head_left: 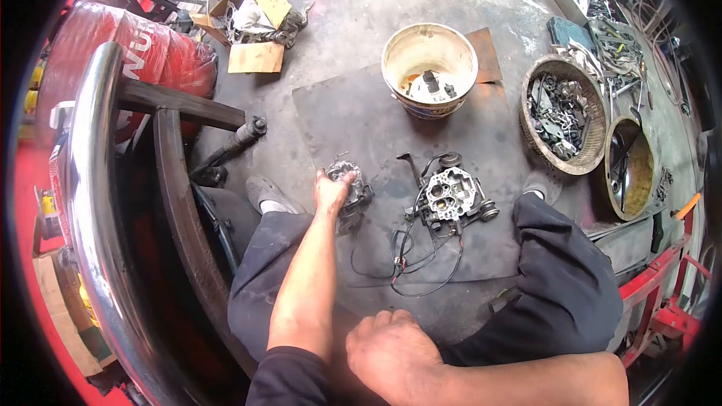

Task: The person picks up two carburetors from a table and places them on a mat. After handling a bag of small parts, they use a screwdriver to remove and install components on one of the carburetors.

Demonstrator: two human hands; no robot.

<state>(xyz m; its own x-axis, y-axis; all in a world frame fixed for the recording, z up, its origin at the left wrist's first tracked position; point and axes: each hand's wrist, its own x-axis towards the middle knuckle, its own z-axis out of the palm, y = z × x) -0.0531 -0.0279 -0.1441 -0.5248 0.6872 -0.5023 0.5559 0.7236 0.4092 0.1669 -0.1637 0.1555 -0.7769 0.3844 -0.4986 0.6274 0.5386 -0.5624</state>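
My left hand reaches forward over the floor mat, its fingers closed around a grey metal carburetor part. Dark pieces of that part show below and right of the hand. To its right lies a carburetor body, its round bores facing up, with black fittings around it. Thin dark and red wires loop from it across the mat. My right hand is closed in a fist low in front of my lap, knuckles up; the inside of the fist is hidden.
A white bucket with small dark parts stands ahead on the mat. Right are a basket of metal parts, a round pan and scattered tools. Left are a chrome tube, steel frame and cardboard box.
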